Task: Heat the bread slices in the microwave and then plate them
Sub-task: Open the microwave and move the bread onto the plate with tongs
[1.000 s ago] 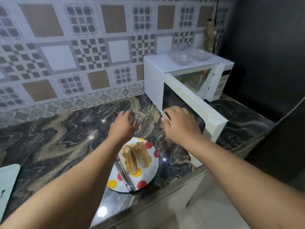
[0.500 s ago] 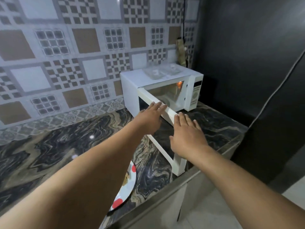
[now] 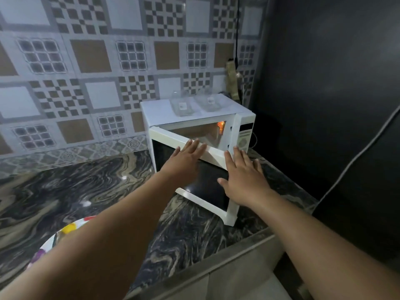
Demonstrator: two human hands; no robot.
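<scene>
— Bread slices, where are they?
— Probably hidden under the left forearm; only the spotted plate [image 3: 65,232] shows, on the worktop [image 3: 112,191].
— And each grip?
— Left hand [image 3: 184,161] and right hand [image 3: 244,176] lie flat, fingers spread, holding nothing, on the microwave [image 3: 194,118] door [image 3: 205,185], which stands ajar.

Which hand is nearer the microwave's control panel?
Right. The right hand lies just below the control panel; the left hand rests farther left on the door.

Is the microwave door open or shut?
Open. The door swings out from the microwave, and the lit inside shows behind it.
</scene>
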